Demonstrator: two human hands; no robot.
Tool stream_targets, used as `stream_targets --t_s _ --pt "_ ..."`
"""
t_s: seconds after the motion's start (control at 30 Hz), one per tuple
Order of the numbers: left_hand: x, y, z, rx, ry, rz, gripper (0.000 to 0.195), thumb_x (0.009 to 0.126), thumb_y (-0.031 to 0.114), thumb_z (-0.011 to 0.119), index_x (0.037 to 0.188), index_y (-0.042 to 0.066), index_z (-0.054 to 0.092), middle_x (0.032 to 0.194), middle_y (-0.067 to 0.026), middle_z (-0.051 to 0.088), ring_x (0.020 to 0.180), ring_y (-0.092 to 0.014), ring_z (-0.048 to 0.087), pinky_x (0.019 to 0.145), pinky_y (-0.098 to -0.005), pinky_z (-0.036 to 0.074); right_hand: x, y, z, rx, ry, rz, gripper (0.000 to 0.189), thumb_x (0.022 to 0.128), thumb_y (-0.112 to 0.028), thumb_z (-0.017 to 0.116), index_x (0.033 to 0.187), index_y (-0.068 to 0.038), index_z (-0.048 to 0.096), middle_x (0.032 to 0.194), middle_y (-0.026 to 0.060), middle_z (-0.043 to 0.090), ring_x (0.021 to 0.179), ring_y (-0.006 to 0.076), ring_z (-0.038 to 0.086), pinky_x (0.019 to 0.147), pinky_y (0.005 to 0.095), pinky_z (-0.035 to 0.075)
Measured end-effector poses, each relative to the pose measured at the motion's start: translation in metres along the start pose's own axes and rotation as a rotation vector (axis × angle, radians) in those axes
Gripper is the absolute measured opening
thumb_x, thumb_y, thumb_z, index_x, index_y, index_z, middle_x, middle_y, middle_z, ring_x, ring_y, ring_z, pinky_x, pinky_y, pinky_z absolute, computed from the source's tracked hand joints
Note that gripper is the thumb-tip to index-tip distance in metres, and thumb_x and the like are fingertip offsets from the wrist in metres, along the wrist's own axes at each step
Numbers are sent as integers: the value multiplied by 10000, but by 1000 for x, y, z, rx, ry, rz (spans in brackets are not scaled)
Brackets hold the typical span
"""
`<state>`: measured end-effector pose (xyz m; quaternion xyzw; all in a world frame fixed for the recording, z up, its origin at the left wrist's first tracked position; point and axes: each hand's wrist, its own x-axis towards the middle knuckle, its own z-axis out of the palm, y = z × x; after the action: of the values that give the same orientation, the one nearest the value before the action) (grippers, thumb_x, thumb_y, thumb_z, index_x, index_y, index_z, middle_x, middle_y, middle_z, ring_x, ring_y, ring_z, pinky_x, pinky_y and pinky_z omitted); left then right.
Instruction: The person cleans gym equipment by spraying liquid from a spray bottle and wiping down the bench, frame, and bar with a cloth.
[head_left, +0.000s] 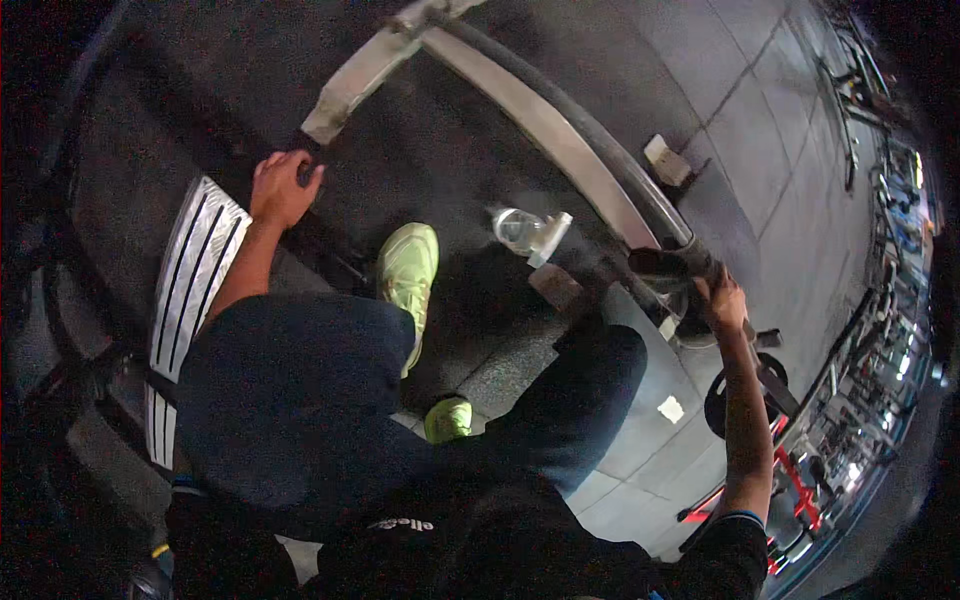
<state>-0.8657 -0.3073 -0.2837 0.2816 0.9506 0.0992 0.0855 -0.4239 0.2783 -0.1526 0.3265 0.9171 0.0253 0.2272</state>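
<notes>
My left hand (283, 193) is at the left, its fingers curled towards the thumb. A dark spot shows between them, and I cannot tell whether it is a small object or a gap. Just beyond it is the near end of a pale metal beam (360, 86). On the right, my right hand (724, 304) is closed around a dark part at the near end of a long frame rail (555, 127). The rail curves from the top of the view towards that hand. A clear plastic bottle or cup (517, 229) lies between my hands, beside a small pale block (551, 238).
A ridged metal step plate (199, 277) is by my left forearm. Yellow-green shoes (409, 262) are on the dark floor. Small blocks (667, 160) and a white scrap (670, 409) lie around the rail. Black disc-shaped plates (720, 405) and gym equipment (847, 435) line the right.
</notes>
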Motion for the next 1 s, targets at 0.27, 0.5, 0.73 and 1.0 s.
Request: stream_targets --t_s 0.27,0.5,0.73,1.0 --pt "-3 -7 9 -36 39 -7 223 905 308 627 920 86 640 945 -53 657 1010 -259 596 988 -433 399 167 -291 -37 144 293 -485 623 1001 -480 438 1280 75 476 1093 307 630 965 456 632 792 498 520" --pt "-9 -18 13 -138 106 72 218 893 283 648 943 71 646 969 -82 660 1036 -273 596 1001 -454 391 258 -423 -31 224 283 -548 468 1034 -314 289 1290 28 480 1197 296 601 1081 444 599 919 499 492" --pt "-7 -22 14 -149 80 87 239 888 275 653 970 50 650 988 -99 664 1051 -283 595 1020 -470 377 295 -505 -55 133 169 -450 443 1029 -324 311 1307 -20 474 1190 226 638 1124 408 608 943 485 499" --pt "20 19 28 -137 119 146 193 900 245 631 975 71 665 996 -94 664 1058 -290 589 995 -439 392 309 -362 -7 -312 480 -529 423 1003 -277 409 1277 39 474 1046 247 674 972 395 671 814 463 550"
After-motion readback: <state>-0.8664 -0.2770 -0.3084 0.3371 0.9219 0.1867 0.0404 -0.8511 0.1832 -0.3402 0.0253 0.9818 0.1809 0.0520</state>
